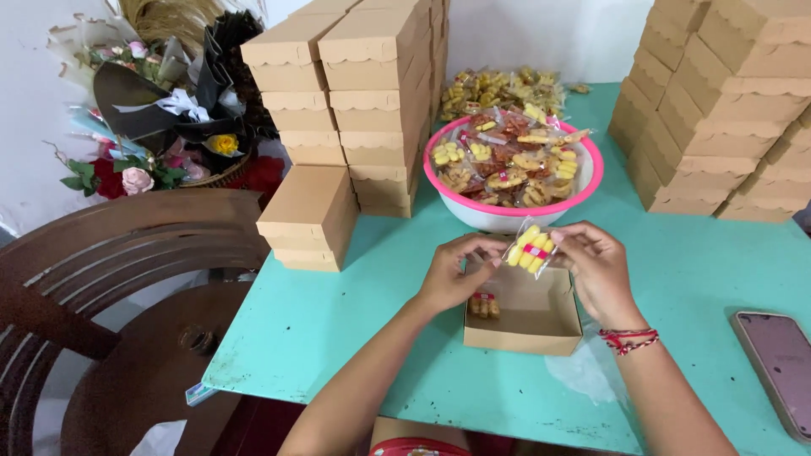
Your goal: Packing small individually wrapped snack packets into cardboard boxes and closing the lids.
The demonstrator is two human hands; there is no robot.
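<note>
Both hands hold a small clear packet of yellow snacks (530,248) above an open brown cardboard box (524,335) on the turquoise table (338,329). My left hand (456,270) pinches the packet's left side; my right hand (596,266), with a red thread bracelet at its wrist, pinches the right side. One packet of brown snacks (484,305) lies inside the box at its left. Just behind the hands stands a white bowl with a pink rim (586,187), heaped with several wrapped snack packets.
Stacks of closed brown boxes (363,93) rise at the back left, more stacks (726,101) at the back right. Loose snack packets (498,89) lie behind the bowl. A phone (779,365) lies at the right edge. A dark wooden chair (110,279) and flower bouquets (160,110) stand left.
</note>
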